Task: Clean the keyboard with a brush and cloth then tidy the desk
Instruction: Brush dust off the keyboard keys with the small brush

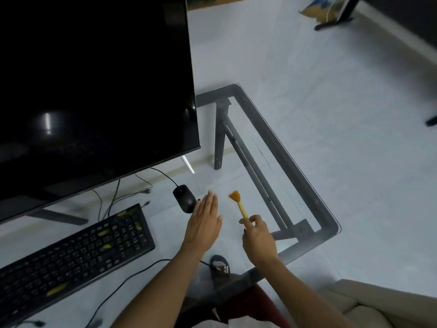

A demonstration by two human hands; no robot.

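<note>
The brush (238,204) is being pinched at its handle end by the right hand (259,237) — bristles pointing away, near the right edge of the glass surface (314,204). The left hand (204,221) is being held flat, fingers straight, beside the mouse (184,197); the keyboard (71,252) is lying toward the left edge.

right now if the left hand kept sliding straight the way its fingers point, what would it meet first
Most likely nothing soon: the left hand points up the glass desk, passing just right of the black mouse. Its thumb side might graze the mouse; depth is unclear.
</note>
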